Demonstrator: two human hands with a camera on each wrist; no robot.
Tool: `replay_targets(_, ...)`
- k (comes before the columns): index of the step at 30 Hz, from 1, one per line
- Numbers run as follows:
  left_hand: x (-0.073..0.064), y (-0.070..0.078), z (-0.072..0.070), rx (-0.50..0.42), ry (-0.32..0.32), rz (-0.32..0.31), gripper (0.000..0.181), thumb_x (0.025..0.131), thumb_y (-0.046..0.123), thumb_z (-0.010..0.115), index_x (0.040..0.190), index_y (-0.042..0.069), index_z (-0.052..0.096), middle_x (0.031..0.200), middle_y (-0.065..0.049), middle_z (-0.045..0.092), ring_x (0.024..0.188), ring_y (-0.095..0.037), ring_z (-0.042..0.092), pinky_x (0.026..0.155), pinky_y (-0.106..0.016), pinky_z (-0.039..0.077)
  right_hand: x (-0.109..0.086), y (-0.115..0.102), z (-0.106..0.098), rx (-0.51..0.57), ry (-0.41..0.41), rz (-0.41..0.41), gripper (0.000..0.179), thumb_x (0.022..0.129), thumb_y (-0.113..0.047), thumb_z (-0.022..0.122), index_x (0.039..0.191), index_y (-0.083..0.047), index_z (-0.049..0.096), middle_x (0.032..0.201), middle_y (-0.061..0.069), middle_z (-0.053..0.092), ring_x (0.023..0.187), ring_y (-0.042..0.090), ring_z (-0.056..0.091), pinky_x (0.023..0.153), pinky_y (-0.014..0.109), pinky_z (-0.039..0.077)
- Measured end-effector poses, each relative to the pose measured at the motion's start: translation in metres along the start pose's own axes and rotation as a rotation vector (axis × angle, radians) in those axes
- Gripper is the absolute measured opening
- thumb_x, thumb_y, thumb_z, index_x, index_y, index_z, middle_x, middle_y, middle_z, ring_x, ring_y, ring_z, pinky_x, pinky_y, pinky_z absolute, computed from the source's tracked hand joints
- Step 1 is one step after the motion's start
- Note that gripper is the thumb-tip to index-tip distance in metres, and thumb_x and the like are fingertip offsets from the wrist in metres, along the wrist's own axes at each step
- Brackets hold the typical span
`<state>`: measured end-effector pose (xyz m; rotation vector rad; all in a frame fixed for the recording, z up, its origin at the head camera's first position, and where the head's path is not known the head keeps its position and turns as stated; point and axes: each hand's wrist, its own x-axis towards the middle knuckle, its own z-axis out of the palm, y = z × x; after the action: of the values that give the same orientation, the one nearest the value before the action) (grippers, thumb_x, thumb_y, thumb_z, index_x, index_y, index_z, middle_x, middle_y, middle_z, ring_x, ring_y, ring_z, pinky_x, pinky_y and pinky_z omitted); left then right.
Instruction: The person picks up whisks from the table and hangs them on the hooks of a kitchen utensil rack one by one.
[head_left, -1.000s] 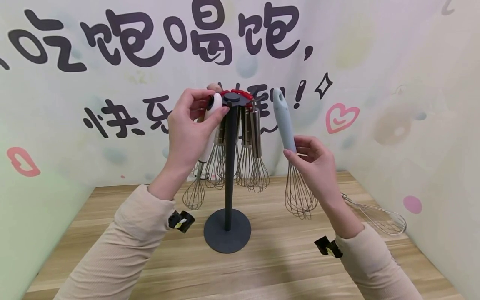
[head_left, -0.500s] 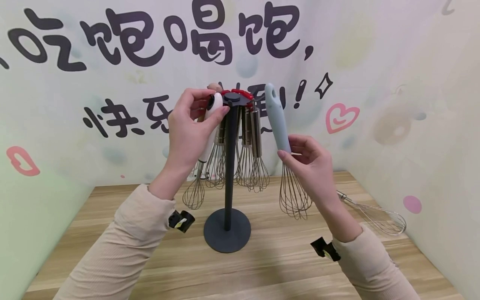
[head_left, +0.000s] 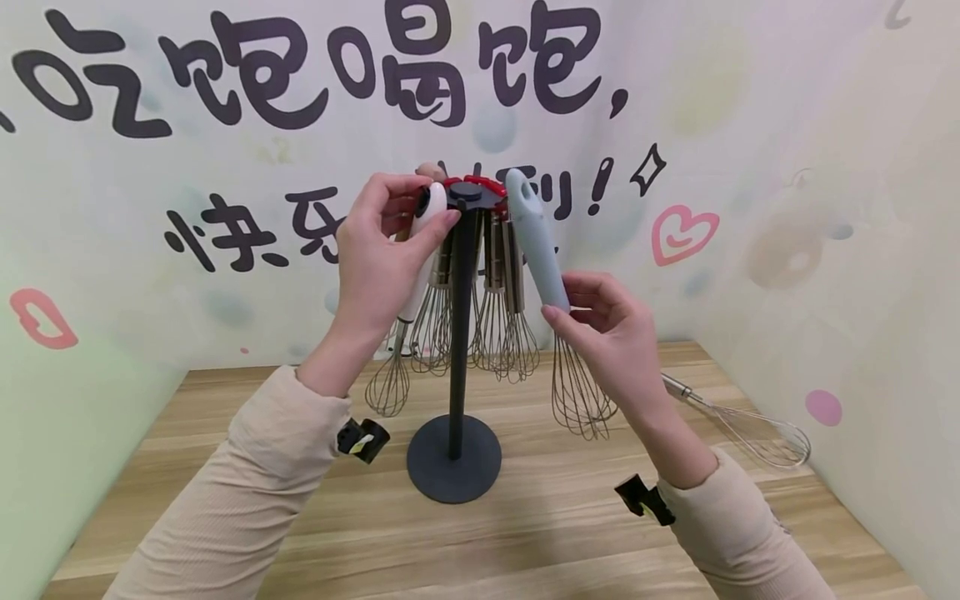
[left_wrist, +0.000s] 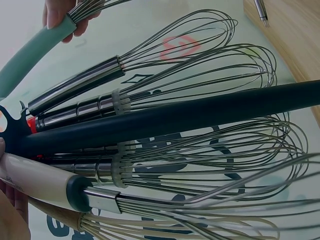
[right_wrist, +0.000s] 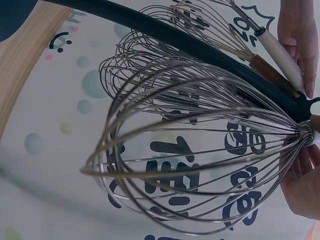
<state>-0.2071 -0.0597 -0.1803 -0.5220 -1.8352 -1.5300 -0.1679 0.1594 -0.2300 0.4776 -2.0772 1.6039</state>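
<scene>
My left hand [head_left: 386,254] pinches the upper handle of a white-handled whisk [head_left: 418,287] at the left side of a dark rack's top. The rack [head_left: 457,358] is a round-based post with hooks. In my right hand [head_left: 611,333] is a light blue-handled whisk [head_left: 534,237], gripped low on the handle with its wires downward. Its handle tilts left, and the top end, with a hanging hole, overlaps the right edge of the rack's top. Several metal-handled whisks [head_left: 492,258] hang from the rack, some with red ends. The left wrist view also shows a wooden-handled whisk [left_wrist: 60,214] beside the white one.
A metal whisk [head_left: 738,421] lies on the wooden table [head_left: 570,533] at the right, beyond my right forearm. A printed backdrop [head_left: 247,167] rises behind the table, with side walls left and right. The rack's round base [head_left: 453,467] stands mid-table.
My right hand has brought the blue-handled whisk leftward, from apart to right at the rack's top, its handle tilting further left. My left hand keeps its hold on the white-handled whisk.
</scene>
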Motion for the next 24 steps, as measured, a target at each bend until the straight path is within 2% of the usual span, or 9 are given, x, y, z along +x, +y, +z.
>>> replay_targets(4, 0.0, 0.0003, -0.0004, -0.004, -0.002, 0.0, 0.037, 0.083, 0.012, 0.074, 0.115, 0.0, 0.059, 0.111, -0.011, 0.064, 0.09, -0.01, 0.061, 0.078, -0.015, 0.052, 0.0005, 0.0007, 0.0011, -0.013, 0.003, -0.014, 0.034, 0.082, 0.004, 0.069, 0.115, 0.003, 0.061, 0.096, -0.017, 0.065, 0.091, 0.005, 0.066, 0.08, 0.018, 0.057)
replay_targets(7, -0.0001, 0.0004, -0.0006, -0.002, -0.001, -0.001, 0.037, 0.083, 0.012, 0.074, 0.115, 0.0, 0.059, 0.111, -0.011, 0.064, 0.091, -0.011, 0.061, 0.079, -0.015, 0.052, 0.0005, 0.0003, 0.0023, -0.014, -0.006, -0.014, 0.033, 0.082, 0.003, 0.069, 0.115, 0.003, 0.061, 0.098, -0.013, 0.066, 0.09, 0.005, 0.066, 0.079, 0.018, 0.057)
replay_targets(15, -0.0008, 0.0001, -0.0014, -0.005, 0.005, 0.0, 0.037, 0.082, 0.012, 0.074, 0.115, 0.001, 0.06, 0.111, -0.01, 0.064, 0.09, -0.01, 0.06, 0.078, -0.015, 0.052, 0.0014, 0.0016, 0.0061, -0.052, -0.033, 0.0, 0.033, 0.084, 0.0, 0.069, 0.115, 0.003, 0.062, 0.109, 0.017, 0.065, 0.089, 0.002, 0.065, 0.079, 0.016, 0.056)
replay_targets(24, -0.0005, 0.0007, -0.0017, -0.008, 0.005, -0.005, 0.037, 0.082, 0.012, 0.075, 0.114, 0.001, 0.06, 0.11, -0.01, 0.064, 0.09, -0.009, 0.06, 0.078, -0.015, 0.052, 0.0014, 0.0077, 0.01, -0.063, -0.058, 0.016, 0.034, 0.084, -0.001, 0.069, 0.117, 0.002, 0.061, 0.112, 0.019, 0.065, 0.09, 0.001, 0.064, 0.079, 0.015, 0.056)
